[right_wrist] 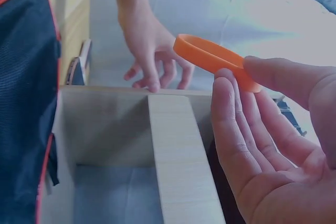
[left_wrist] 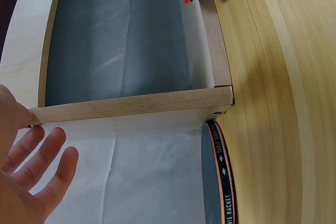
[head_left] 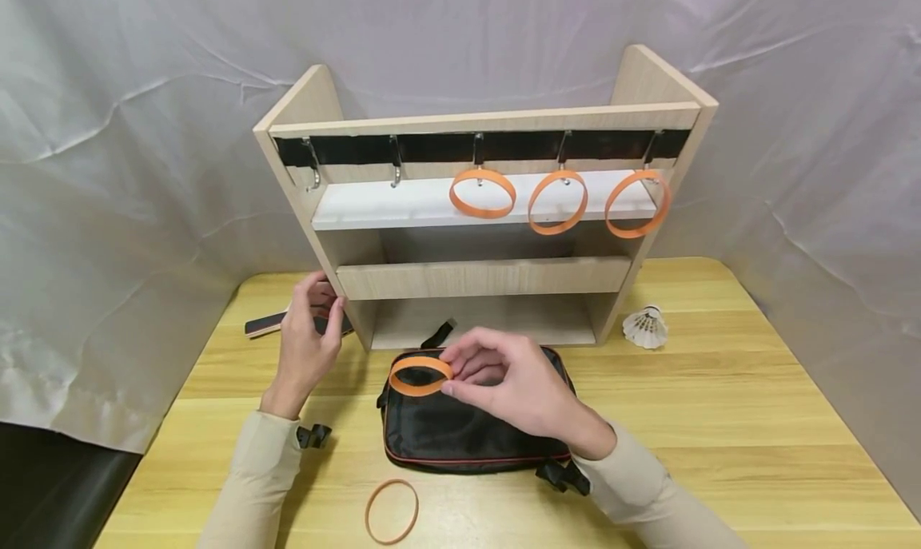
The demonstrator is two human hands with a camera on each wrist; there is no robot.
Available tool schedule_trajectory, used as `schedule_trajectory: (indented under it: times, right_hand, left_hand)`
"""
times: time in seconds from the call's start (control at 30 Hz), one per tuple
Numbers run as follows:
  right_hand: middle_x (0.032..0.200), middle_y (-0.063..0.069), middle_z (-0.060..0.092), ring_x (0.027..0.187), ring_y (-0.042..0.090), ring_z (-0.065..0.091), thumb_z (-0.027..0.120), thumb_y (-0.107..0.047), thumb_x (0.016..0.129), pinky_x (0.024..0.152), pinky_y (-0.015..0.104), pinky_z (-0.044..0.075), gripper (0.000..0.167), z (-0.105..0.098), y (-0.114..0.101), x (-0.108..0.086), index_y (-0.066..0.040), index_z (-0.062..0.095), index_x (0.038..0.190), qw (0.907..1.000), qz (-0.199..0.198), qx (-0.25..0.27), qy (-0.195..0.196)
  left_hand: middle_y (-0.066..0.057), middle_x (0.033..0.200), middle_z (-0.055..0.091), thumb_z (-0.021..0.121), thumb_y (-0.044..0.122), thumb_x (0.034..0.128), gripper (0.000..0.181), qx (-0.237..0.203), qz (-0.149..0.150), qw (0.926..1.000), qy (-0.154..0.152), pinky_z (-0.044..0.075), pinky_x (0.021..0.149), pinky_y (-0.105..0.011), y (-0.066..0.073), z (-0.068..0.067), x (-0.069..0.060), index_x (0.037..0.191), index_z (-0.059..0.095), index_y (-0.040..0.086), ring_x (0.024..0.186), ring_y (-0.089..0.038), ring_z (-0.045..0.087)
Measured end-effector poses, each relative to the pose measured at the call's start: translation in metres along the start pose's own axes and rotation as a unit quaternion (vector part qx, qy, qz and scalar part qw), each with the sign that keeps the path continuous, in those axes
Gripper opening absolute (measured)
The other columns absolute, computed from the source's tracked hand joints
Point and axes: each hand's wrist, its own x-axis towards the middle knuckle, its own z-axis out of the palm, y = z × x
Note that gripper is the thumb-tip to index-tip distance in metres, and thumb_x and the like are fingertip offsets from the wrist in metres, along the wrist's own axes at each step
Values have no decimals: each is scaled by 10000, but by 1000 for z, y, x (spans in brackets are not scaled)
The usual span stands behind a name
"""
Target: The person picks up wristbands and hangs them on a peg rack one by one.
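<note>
Between thumb and fingertips my right hand (head_left: 518,377) pinches an orange silicone wristband (right_wrist: 210,56), held above a black bag with red piping (head_left: 468,433). My left hand (head_left: 305,345) is at the left side panel of a wooden shelf (left_wrist: 131,104); its thumb touches the front edge, and the other fingers are loosely bent beside the outer face. Three more orange wristbands, among them a middle one (head_left: 557,229), hang from the shelf's hooks, while the two left hooks (head_left: 395,173) carry nothing. Another wristband (head_left: 392,539) lies on the table near the front.
A table tennis racket (left_wrist: 223,177) lies against the shelf's left side, partly hidden in the head view by the left hand. Right of the shelf is a white shuttlecock (head_left: 645,328). Grey cloth (head_left: 460,37) hangs behind the wooden table (head_left: 755,437).
</note>
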Motion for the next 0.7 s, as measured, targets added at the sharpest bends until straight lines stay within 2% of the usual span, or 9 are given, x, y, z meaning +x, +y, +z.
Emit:
schedule_trajectory:
  times: [0.23, 0.53, 0.7]
  right_hand:
    - [1071, 101, 794, 902, 136, 783, 876, -67, 926, 831, 310, 676, 282, -1, -8, 9, -103, 771, 1185, 9987, -403, 59, 312]
    - [1060, 164, 782, 928, 162, 784, 850, 48, 905, 835, 336, 684, 275, -3, -15, 23, -30, 761, 1152, 9915, -919, 444, 811]
    - [1050, 198, 794, 917, 171, 784, 847, 72, 891, 833, 331, 683, 291, -6, -20, 32, -11, 760, 1156, 9873, -1139, 459, 1003]
  left_hand:
    - [-272, 1104, 690, 689, -53, 1022, 459, 3, -15, 10000, -2, 503, 844, -92, 0, 0, 0, 1441, 506, -73, 895, -331, 698]
    - [-273, 1114, 692, 693, -51, 1022, 465, 4, -46, 10000, -30, 496, 848, -83, 1, 0, 0, 1448, 508, -68, 897, -332, 701]
    - [-276, 1119, 691, 688, -56, 1023, 460, 26, -40, 10000, -45, 503, 841, -101, 2, -1, 0, 1445, 508, -75, 900, -341, 701]
